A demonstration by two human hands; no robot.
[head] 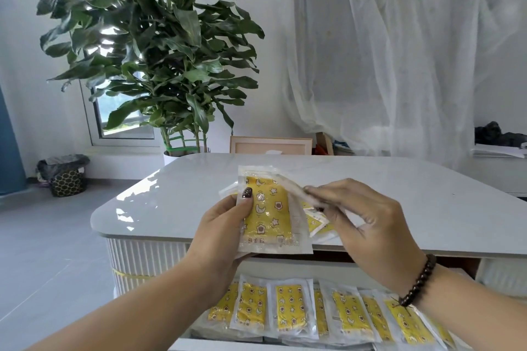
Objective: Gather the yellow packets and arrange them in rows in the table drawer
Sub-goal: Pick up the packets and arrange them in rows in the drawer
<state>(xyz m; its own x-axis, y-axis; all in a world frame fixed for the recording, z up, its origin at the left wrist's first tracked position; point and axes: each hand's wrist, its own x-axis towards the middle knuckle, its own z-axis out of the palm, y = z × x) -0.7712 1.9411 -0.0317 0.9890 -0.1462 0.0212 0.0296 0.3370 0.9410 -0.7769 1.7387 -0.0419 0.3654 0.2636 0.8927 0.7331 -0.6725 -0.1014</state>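
So right now the left hand (225, 225) is gripping a small stack of yellow packets (269, 212) upright above the desk (399, 194), thumb pressed on the front of the stack and fingers curled behind it. The right hand (368, 222) is pinching the top edge of one packet at the right side of that stack, looks like it's peeling it off or squaring it up, hard to say which. A few loose packets (316, 221) lie on the desk just behind the hands. Down below, the open drawer (285, 265) already has a row of packets (328, 310) lying overlapped like shingles. What I'd worry about: those plastic wrappers look slippery, so if the thumb eases off while the other hand tugs, the whole stack could fan out and drop onto the neat row, knocking it crooked. Also the row overlaps unevenly toward the right, so adding more there could push packets over the drawer's edge.
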